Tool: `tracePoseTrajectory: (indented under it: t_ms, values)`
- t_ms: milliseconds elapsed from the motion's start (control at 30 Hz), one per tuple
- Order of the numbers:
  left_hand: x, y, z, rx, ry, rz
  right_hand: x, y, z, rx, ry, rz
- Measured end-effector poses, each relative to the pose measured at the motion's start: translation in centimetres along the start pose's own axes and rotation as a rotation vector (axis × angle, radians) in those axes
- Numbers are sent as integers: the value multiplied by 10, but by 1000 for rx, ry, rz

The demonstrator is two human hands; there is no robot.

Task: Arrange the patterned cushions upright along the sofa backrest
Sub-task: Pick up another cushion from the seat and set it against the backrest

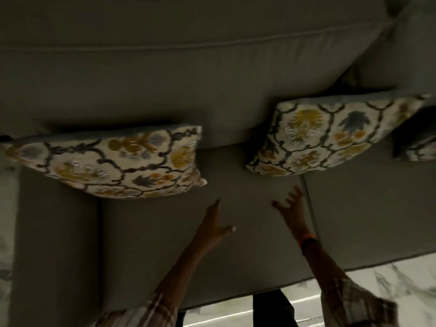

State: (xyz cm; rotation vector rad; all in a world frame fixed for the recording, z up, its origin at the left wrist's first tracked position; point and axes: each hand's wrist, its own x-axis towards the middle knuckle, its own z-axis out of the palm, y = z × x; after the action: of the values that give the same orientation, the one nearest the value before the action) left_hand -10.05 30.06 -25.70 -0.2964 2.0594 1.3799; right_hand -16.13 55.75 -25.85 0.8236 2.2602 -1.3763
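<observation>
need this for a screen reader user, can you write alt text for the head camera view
Two empty, open hands, left hand and right hand, reach over a grey sofa seat toward two floral cushions, the left cushion and right cushion, leaning against the backrest. A third cushion is cut off at right.

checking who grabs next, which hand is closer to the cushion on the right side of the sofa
Right. The right hand is open just below the right cushion, near its lower left corner, not touching it. The left hand is further left, over the seat between the two cushions.
</observation>
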Motion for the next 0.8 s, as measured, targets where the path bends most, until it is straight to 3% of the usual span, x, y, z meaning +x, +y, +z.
tracePoseTrajectory:
  t_ms: [167,233,300,400,567,800]
  values:
    - [97,108,28,-274,284,138,117,-19,-137,128,252,-126]
    - [131,138,40,-304,287,194,156,-29,-172,87,201,-265]
    - [155,164,58,-289,193,207,187,-40,-193,27,37,-402]
    - [170,180,87,-387,173,234,209,-50,-201,-12,-136,-428]
    - [164,194,115,-461,248,212,213,-44,-223,95,-73,-463]
    - [184,195,115,-370,429,220,205,-35,-223,4,-21,-453]
